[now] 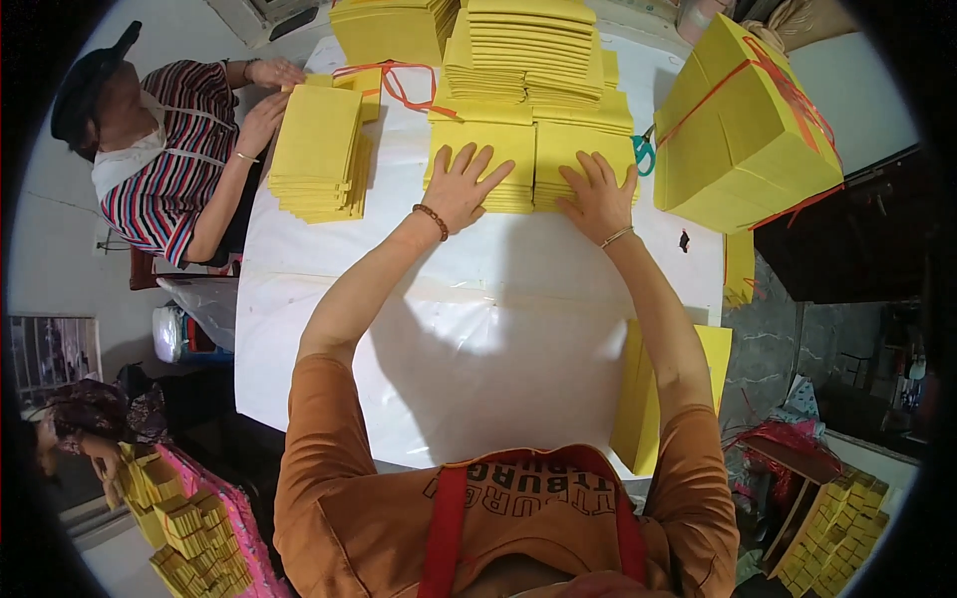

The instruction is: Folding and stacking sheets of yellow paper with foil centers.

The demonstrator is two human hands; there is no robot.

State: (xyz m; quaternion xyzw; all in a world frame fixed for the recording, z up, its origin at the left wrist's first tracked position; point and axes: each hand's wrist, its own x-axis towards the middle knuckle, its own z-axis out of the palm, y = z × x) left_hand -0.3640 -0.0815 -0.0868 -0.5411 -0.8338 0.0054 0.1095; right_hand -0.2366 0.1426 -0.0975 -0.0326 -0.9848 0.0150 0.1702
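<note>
Yellow paper stacks, a left one (pixel 520 149) and a right one (pixel 548 149), lie side by side on the white-covered table (pixel 449 289), in the far half of the surface, about midway between its left and right edges. A thin dark seam runs between them; whether they touch along it, I cannot tell. My left hand (pixel 457 194) lies palm down on the left stack, fingers spread wide; my right hand (pixel 603 199) lies on the right one, fingers less widely fanned. Neither hand is closed around anything.

I take the step as pressing these stacks flat and evening their near sides. The next move, I judge, calls for firm, level pressure from both palms, then thumbs lined up along the near sides so that no sheet slides out.

Beyond my fingers, toward the far edge, rises a taller yellow pile (pixel 523 50), which a hard push away from me could disturb. Teal-handled scissors (pixel 645 154) lie just beside the right stack, near the right edge, and loose red ribbon (pixel 399 90) lies toward the far left corner.
</note>
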